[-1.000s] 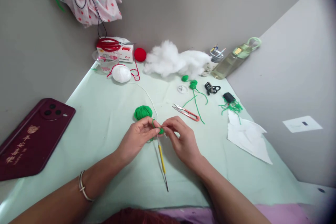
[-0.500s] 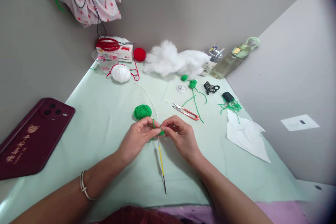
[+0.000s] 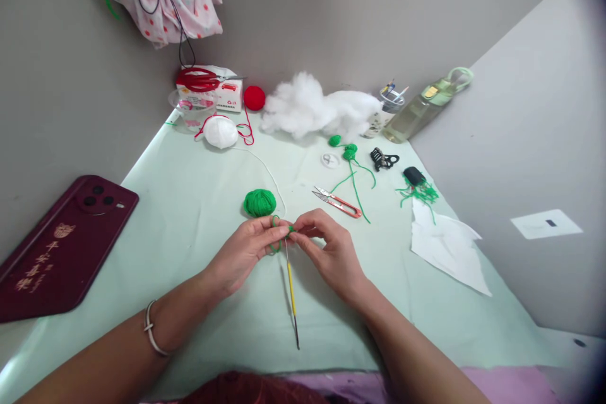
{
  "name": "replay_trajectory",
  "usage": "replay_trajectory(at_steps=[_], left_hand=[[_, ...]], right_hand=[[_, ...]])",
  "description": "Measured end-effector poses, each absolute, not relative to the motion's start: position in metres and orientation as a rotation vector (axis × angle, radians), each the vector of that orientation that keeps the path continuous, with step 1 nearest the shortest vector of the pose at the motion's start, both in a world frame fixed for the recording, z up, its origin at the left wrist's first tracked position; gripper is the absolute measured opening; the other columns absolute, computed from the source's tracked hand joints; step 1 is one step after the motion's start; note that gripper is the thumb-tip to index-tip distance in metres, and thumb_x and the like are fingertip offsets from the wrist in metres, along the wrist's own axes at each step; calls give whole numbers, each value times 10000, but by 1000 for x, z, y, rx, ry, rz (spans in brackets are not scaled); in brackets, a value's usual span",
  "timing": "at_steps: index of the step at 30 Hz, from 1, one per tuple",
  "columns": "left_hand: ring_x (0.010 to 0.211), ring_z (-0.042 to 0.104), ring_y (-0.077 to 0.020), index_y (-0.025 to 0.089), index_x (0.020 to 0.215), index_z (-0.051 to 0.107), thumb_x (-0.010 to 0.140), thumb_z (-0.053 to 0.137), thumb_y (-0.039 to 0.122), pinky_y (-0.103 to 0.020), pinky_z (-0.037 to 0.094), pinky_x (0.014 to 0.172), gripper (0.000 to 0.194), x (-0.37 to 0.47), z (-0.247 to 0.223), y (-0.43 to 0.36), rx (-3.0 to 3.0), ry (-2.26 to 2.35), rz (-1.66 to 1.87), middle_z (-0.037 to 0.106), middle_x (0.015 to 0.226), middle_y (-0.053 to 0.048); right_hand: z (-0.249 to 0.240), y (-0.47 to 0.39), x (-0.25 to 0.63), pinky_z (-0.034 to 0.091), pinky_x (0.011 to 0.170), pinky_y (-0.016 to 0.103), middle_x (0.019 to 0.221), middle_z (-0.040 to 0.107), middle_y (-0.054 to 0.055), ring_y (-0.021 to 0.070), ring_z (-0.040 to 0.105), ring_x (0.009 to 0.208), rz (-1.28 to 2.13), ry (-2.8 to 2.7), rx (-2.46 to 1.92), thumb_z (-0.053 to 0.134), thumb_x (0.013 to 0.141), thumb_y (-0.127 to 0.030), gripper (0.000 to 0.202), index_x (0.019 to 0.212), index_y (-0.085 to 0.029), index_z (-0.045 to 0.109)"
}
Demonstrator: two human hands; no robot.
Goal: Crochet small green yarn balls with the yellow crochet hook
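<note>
My left hand [image 3: 246, 249] pinches a small green yarn piece [image 3: 290, 231], with a loop of green yarn around its fingers. From the other side my right hand [image 3: 329, 249] pinches the same piece, fingertips nearly touching those of the left. A crochet hook with a yellow handle [image 3: 291, 290] lies on the cloth below the hands, its upper end close under the fingertips. Just beyond the left hand is a green yarn ball [image 3: 259, 202]. Orange-handled thread snips [image 3: 337, 202] rest beyond the right hand.
Behind are a white yarn ball [image 3: 220, 132], red yarn ball [image 3: 254, 98], white stuffing [image 3: 312, 107] and bottle [image 3: 419, 113]. Small green pieces [image 3: 350, 151] and a black claw clip [image 3: 384, 159] lie right of centre. A maroon phone-shaped object [image 3: 71, 240] is left, white paper [image 3: 447, 249] right.
My left thumb has shifted up and lies flatter over the green piece. My right hand keeps its pinch. The whole view has moved slightly.
</note>
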State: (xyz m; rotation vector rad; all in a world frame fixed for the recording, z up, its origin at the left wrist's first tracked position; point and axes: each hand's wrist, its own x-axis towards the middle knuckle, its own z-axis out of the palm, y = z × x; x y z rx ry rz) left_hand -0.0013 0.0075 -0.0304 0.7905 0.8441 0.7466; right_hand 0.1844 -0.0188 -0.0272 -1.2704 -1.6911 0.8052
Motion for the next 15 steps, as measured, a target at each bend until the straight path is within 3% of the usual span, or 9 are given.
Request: replay_trajectory(at_steps=[3,9,15], left_hand=[[963,682,-212,188,848,734,829,829,451,-354,496,979,280,-1,-31,8,796,837,745,736,948,-49],[844,620,-183,196,866,727,860,801,446,-296,448,788,261,1,-36,6,908,907,782,691,865,-16],[900,640,-200,203,805,662,845,802,412,-311,469,859,254,4,-32,3,986,928,809,708,943,-14]], right_hand=[[-29,-21,185,591,668,277,878,690,19,141,677,722,625,-1788,-1293,680,970,-204,67,913,-235,694],[-30,-21,187,602,674,268,882,726,39,149,709,729,511,-1871,-1253,690,987,-225,44,966,-228,729],[-23,-20,188,558,625,260,828,708,31,145,670,701,608,-1855,-1302,633,995,-222,137,890,-223,721]])
